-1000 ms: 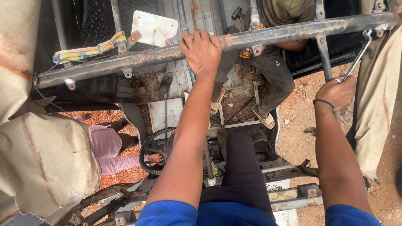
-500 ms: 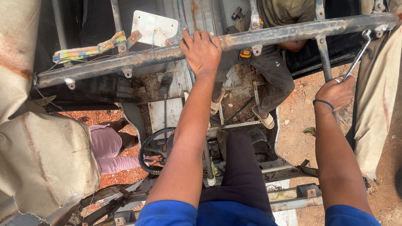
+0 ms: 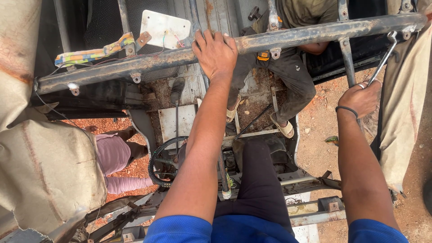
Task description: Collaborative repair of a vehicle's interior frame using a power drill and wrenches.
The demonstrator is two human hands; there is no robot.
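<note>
Rusty bar (image 3: 135, 67) — left hand (image 3: 216, 54) fingers still draped over | right hand (image 3: 360, 99) unmoved — clenching wrench (image 3: 382, 60)

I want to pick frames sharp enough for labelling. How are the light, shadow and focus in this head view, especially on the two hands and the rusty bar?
Head view: hard daylight; left hand gripping the rusty bar is sharp and evenly lit; right hand with the wrench is clear, its wrist shaded; the cab interior behind the bar is dark; wide-angle lens stretches the forearms; no motion blur.
</note>
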